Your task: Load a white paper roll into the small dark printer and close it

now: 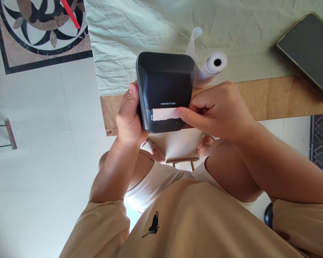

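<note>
A black label printer [165, 79] with "NIIMBOT" lettering is held up near the table's front edge. My left hand [130, 118] grips its left side, thumb along the edge and the other fingers hidden beneath. From its front slot sticks a short strip of white paper [163, 114] with a ragged lower edge. My right hand [215, 107] has its thumb on the right end of that strip, and its other fingers are curled by the printer's right side. Behind the printer lies a roll of white paper [211, 68] with a black core, its loose end curling upward.
A pale green cloth [118, 46] covers the wooden table [282, 95], whose front edge is bare. At the right lies a dark tablet-like device [309, 53]. A red strip [70, 13] shows at upper left. Below the table edge are my legs and a stool-like seat [177, 147].
</note>
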The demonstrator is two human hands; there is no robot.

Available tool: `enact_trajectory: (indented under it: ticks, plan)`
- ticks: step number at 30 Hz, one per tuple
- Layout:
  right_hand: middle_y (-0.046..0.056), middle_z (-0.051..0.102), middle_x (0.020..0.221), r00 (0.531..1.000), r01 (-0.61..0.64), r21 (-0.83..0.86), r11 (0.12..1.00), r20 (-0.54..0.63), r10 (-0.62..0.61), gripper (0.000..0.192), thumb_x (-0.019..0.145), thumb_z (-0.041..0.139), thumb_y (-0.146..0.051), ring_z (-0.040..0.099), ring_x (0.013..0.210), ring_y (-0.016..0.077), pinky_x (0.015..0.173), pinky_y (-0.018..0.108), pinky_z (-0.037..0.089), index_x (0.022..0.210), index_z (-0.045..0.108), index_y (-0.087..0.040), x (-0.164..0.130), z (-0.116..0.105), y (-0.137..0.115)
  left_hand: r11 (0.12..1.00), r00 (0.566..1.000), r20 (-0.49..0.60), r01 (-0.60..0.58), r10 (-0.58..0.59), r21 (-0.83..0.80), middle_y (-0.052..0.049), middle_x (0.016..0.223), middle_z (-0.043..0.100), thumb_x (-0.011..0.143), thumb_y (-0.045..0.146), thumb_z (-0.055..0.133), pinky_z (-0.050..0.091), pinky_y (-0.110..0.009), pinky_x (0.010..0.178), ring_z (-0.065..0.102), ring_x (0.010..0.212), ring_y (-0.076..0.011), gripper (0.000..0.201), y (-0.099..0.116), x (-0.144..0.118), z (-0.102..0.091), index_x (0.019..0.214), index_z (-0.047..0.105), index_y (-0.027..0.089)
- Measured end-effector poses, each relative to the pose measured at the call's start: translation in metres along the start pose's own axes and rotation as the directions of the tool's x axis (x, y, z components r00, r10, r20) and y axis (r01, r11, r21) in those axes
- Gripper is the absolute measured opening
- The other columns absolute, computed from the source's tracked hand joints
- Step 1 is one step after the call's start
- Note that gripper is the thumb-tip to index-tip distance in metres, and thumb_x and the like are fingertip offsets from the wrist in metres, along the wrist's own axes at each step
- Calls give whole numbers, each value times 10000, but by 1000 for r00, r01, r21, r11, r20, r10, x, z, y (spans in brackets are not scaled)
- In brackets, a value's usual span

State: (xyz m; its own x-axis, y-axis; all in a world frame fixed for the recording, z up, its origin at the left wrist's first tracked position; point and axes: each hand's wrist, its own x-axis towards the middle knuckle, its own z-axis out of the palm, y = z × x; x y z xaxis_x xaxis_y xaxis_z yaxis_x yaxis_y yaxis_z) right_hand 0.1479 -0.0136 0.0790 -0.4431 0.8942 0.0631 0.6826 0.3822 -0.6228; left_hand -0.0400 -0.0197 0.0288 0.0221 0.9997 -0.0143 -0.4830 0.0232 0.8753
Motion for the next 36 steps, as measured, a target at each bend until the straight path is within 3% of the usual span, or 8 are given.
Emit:
enact_trajectory:
  ticks: [4, 8, 13, 18, 22, 25, 29, 36]
  plan:
    - [-28, 433, 404, 1000, 12, -17, 1000, 14, -12, 508, 836, 547, -463, 288, 426, 31, 469, 244, 237, 434, 498, -157, -1, -1, 1, 1000, 1000, -21, -8, 8, 4, -29, 743, 602, 912, 623, 390, 441, -396, 1043, 589, 1036, -227, 486, 1, 1, -1, 806, 666, 237]
    - [-36, 343, 382, 997, 69, -46, 997, -30, -71, 528, 850, 532, -433, 207, 425, 27, 463, 252, 211, 416, 435, -148, -1, -5, -2, 1000, 999, -26, 29, -29, 3, -38, 888, 658, 900, 654, 381, 428, -407, 1071, 563, 1132, -243, 506, -1, 3, 2, 827, 659, 237]
    - [-35, 186, 425, 937, 180, 8, 984, -305, -169, 551, 880, 539, -300, 155, 473, 33, 482, 271, 162, 414, 296, -138, -4, -8, -10, 1000, 997, 78, -15, 14, 21, -31, 1006, 700, 927, 637, 290, 463, -412, 1056, 539, 1259, -261, 538, 1, 5, 7, 934, 670, 255]
    - [-47, 527, 547, 789, 318, 134, 939, -586, -184, 301, 913, 527, -290, 446, 524, 46, 514, 248, 291, 629, 598, -221, -2, -5, -6, 1000, 980, 200, 16, -19, 17, -66, 946, 703, 836, 622, 449, 485, -469, 995, 568, 1233, -325, 444, -2, 5, -3, 967, 657, 253]
    - [-60, 707, 886, 796, 273, -30, 962, -553, -244, 158, 885, 522, -209, 536, 604, 50, 597, 245, 397, 978, 642, -249, -2, -3, -3, 998, 978, 208, 1, -13, 57, -79, 1001, 695, 825, 577, 505, 482, -475, 951, 545, 1249, -330, 412, -6, 5, -12, 1032, 636, 245]
    - [-63, 678, 748, 773, 154, -297, 942, -558, -302, 155, 845, 537, -176, 500, 563, 57, 552, 245, 330, 912, 651, -256, -4, 1, -7, 989, 973, 229, -19, -16, 148, -93, 1006, 683, 798, 571, 558, 510, -434, 799, 612, 1130, -331, 449, -5, 4, -13, 1086, 623, 233]
    - [-41, 603, 610, 843, -23, -421, 907, -496, -209, 195, 867, 488, -245, 493, 528, 88, 499, 263, 245, 780, 662, -251, -4, 7, -16, 977, 966, 260, -54, -1, 206, -101, 970, 676, 807, 562, 565, 495, -386, 694, 633, 1080, -343, 416, -4, 2, -12, 1039, 625, 222]
    - [-77, 700, 809, 961, -86, -461, 883, -271, -48, 106, 858, 536, -346, 556, 590, 114, 536, 286, 242, 844, 616, -278, -5, -1, -26, 972, 965, 261, -43, -20, 231, -95, 935, 660, 829, 564, 565, 475, -376, 692, 645, 990, -323, 394, 7, -2, -6, 1016, 633, 224]
